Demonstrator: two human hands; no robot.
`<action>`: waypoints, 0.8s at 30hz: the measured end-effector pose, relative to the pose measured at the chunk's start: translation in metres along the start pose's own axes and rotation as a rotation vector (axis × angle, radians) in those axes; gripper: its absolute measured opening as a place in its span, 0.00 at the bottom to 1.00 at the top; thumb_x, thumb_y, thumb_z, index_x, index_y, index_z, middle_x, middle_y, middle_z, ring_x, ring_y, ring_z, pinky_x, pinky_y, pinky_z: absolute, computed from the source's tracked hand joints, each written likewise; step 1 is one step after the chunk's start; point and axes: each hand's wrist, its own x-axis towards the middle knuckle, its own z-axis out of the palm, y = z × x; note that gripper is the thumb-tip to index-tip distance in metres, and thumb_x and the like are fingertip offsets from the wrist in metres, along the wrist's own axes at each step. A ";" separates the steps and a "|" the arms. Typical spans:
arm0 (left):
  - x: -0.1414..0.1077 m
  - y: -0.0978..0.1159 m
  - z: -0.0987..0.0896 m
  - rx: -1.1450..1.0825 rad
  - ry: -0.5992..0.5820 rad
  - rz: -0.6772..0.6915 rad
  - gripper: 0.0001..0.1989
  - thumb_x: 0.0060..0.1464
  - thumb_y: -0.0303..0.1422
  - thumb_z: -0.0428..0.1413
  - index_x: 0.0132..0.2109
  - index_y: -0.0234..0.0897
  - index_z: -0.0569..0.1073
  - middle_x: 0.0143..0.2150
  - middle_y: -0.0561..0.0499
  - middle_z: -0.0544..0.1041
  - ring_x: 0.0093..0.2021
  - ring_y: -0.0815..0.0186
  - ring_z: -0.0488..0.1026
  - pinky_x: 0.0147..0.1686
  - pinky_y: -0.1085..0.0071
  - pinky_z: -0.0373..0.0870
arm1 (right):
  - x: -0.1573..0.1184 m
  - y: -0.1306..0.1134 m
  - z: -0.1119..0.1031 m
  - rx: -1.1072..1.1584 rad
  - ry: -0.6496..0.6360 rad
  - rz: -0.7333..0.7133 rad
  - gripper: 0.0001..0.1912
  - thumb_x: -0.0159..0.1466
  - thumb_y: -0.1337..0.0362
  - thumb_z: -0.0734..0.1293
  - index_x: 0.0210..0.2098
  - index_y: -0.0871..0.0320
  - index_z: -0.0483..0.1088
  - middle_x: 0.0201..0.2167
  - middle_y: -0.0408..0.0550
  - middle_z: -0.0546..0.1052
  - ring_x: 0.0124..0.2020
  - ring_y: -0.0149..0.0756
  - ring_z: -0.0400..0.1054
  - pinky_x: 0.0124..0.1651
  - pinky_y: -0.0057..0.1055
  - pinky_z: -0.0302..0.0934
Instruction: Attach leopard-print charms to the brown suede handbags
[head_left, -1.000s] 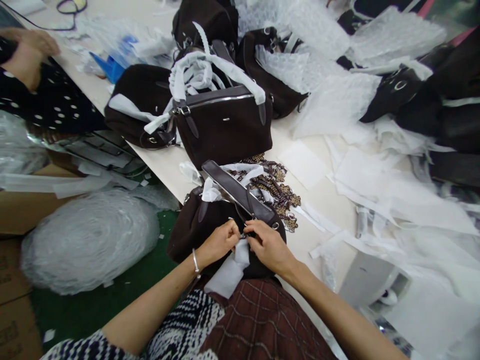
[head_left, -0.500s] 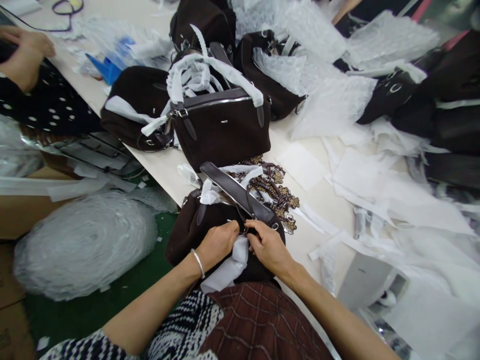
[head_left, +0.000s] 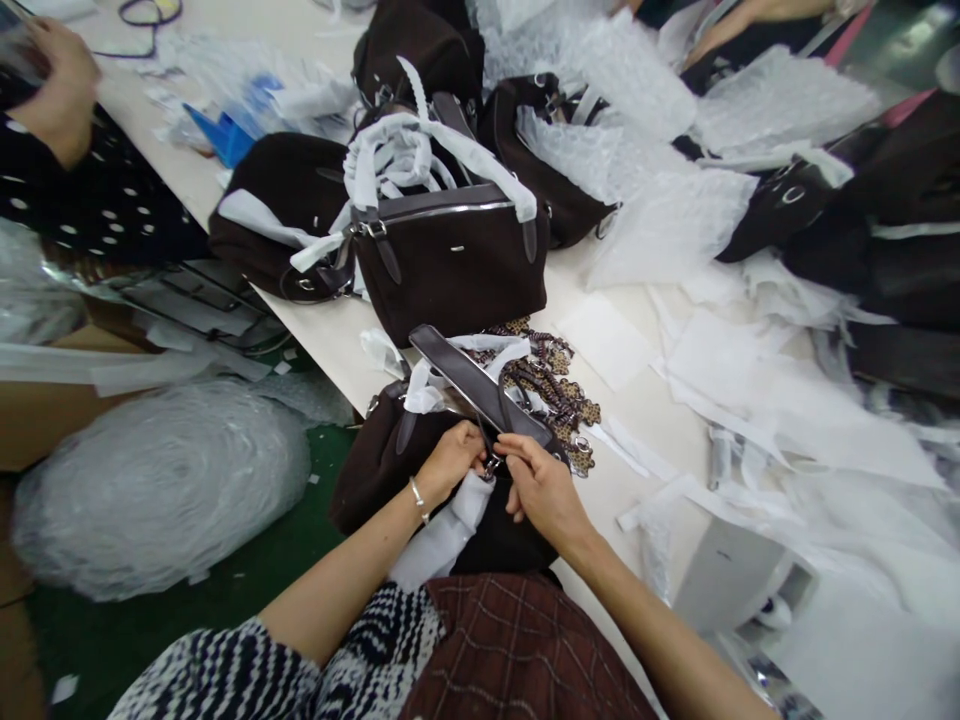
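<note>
A dark brown handbag (head_left: pixel 375 470) lies at the table's near edge against my body, its leather strap (head_left: pixel 472 375) slanting across the top. Both hands meet over it at a small metal clasp (head_left: pixel 491 464). My left hand (head_left: pixel 452 462), with a bracelet at the wrist, is closed at the clasp's left side; what its fingertips pinch is hidden. My right hand (head_left: pixel 541 488) has thumb and fingers bent together at the clasp's right side, the grip too small to make out. White wrapping (head_left: pixel 450 530) hangs below the clasp. Patterned charms (head_left: pixel 574 400) lie beyond the bag.
Another brown handbag (head_left: pixel 457 265) with wrapped handles stands just ahead, more bags behind it. Bubble wrap (head_left: pixel 645 200) and white sheets (head_left: pixel 765 380) cover the right side. A bubble wrap roll (head_left: pixel 165 490) is at the left floor. Another person's hand (head_left: pixel 64 95) shows top left.
My left hand has shifted slightly up, its wrist turned. My right hand's lower fingers have dropped a little. The other person's hand at top left has moved, and an arm shows more at top right.
</note>
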 end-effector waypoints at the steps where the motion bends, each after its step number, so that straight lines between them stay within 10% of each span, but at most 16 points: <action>1: 0.000 -0.001 0.002 0.028 -0.029 0.011 0.04 0.45 0.25 0.57 0.30 0.35 0.68 0.21 0.57 0.69 0.16 0.75 0.64 0.16 0.79 0.58 | -0.002 0.001 0.000 0.014 0.025 -0.009 0.17 0.66 0.60 0.57 0.53 0.54 0.64 0.53 0.52 0.75 0.13 0.21 0.65 0.13 0.22 0.61; 12: -0.016 -0.006 0.002 0.265 -0.269 0.105 0.08 0.51 0.30 0.55 0.38 0.32 0.72 0.32 0.51 0.76 0.28 0.70 0.70 0.28 0.76 0.65 | -0.017 0.008 -0.008 -0.132 0.199 -0.140 0.12 0.65 0.60 0.61 0.42 0.56 0.74 0.31 0.44 0.78 0.32 0.34 0.71 0.37 0.29 0.64; 24: -0.061 0.018 0.012 0.530 0.029 0.227 0.07 0.59 0.36 0.50 0.35 0.39 0.67 0.29 0.54 0.74 0.27 0.69 0.71 0.27 0.74 0.65 | -0.007 0.009 -0.007 -0.245 0.119 -0.096 0.09 0.59 0.65 0.64 0.36 0.55 0.75 0.24 0.42 0.76 0.22 0.30 0.66 0.25 0.26 0.56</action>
